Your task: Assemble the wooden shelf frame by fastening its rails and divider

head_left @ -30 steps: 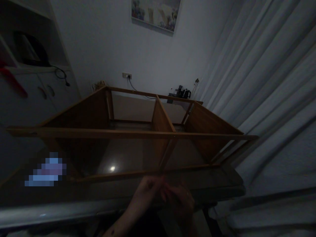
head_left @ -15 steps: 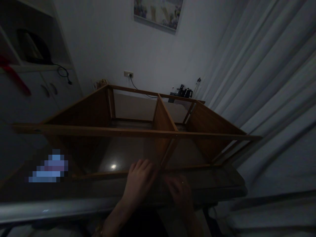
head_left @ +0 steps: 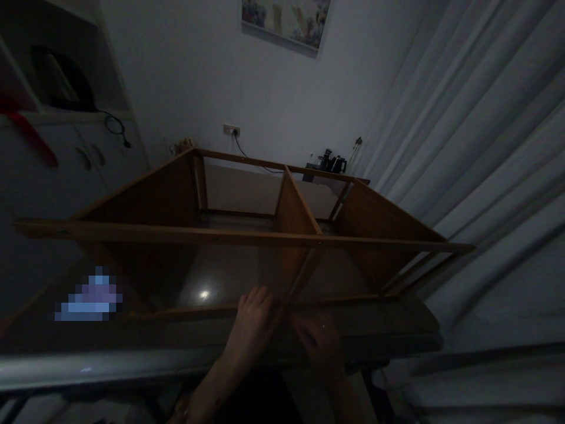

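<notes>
A wooden shelf rack [head_left: 212, 235] lies on its side along the table [head_left: 185, 335], with a middle board [head_left: 293, 206] dividing it. My left hand [head_left: 253, 318] curls over its near lower rail, close to the foot of that board. Just right of it and lower, my right hand [head_left: 318, 340], wearing a ring, has its fingers bent and pressed together near the same joint. Dim light hides the fingertips, and I cannot make out what the right hand pinches.
A blurred-out bluish item [head_left: 90, 297] lies at the table's left. Pale curtains [head_left: 494, 176] hang along the right. White cabinets [head_left: 66, 153] stand at the left, and a black kettle [head_left: 338, 164] sits behind the rack. A wall socket [head_left: 232, 130] has a cord plugged in.
The view has shifted slightly. My left hand has moved a little to the right and its fingers are somewhat more bunched. The right hand stays in nearly the same place.
</notes>
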Motion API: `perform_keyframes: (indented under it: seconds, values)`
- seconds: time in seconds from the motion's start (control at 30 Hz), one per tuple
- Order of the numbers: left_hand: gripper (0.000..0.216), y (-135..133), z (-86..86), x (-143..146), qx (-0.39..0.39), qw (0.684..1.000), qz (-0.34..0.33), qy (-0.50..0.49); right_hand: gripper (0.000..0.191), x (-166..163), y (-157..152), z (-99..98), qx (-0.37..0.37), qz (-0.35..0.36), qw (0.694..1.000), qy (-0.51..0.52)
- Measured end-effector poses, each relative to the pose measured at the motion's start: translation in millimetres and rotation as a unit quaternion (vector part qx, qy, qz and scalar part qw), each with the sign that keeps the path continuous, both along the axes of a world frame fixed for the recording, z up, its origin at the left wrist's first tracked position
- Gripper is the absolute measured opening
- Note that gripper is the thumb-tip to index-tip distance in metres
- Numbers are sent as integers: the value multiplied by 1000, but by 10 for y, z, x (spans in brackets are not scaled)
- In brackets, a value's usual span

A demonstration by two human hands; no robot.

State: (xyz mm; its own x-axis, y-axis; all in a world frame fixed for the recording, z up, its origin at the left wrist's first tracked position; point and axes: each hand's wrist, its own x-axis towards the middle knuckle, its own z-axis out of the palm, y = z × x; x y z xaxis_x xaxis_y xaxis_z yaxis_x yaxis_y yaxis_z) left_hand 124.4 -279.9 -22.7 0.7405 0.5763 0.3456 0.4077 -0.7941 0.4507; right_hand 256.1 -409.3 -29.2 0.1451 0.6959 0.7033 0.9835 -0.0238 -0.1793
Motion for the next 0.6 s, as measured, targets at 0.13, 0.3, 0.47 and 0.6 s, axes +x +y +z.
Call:
perform_keyframes:
  seconds: [0.13, 0.3, 0.47, 0.6]
  values:
    - [15, -40, -55, -10, 10, 1000, 6, -12, 33, -1, -27, 2, -2, 4, 1000, -6]
    - [15, -105, -68, -29, 20, 1000, 2, -13, 26, -7, -42, 12, 9, 11, 1000, -6]
    - [17, -209, -35, -58, 32, 999, 4, -15, 25, -8, -74, -30, 17, 16, 1000, -6]
    - [17, -221, 79, -86, 24, 1000, -13, -3, 21, 2, -86, -25, 6, 17, 1000, -9]
